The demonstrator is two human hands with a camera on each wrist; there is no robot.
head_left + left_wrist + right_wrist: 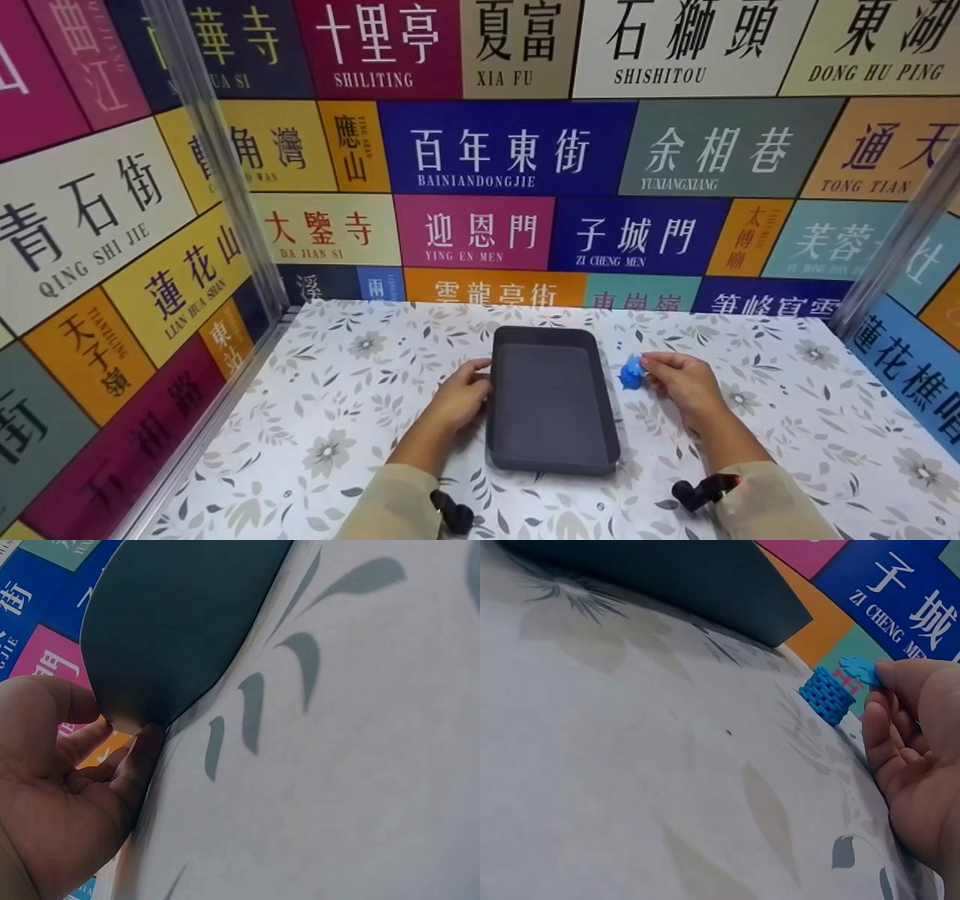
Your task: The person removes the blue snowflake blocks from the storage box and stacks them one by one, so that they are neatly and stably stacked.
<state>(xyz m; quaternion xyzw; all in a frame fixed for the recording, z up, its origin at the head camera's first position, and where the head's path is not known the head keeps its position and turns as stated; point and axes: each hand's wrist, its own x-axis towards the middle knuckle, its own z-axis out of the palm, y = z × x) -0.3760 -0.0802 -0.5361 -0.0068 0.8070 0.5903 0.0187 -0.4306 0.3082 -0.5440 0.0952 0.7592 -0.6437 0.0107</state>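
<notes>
A dark grey rectangular tray (pixel 551 405) lies on the table. My left hand (pixel 461 395) is at its left wall; in the left wrist view the thumb (pixel 142 754) and forefinger grip the tray's edge (pixel 161 652), thumb low near the tabletop. To the right of the tray, my right hand (pixel 684 379) pinches a thin blue snowflake disc (pixel 859 669) between thumb and forefinger. Just beside and below that disc stands a short blue stack (pixel 828 696) of similar notched pieces, leaning slightly in the right wrist view. The other right fingers curl loosely below the pinch.
A white cloth with grey flowers and leaves covers the table (pixel 322 390). Tiny blue specks lie by the tray's upper right side. Colourful sign-printed panels (pixel 472 232) rise behind and at both sides, with clear corner posts (pixel 232 165). Each wrist wears a small black camera (pixel 705 491).
</notes>
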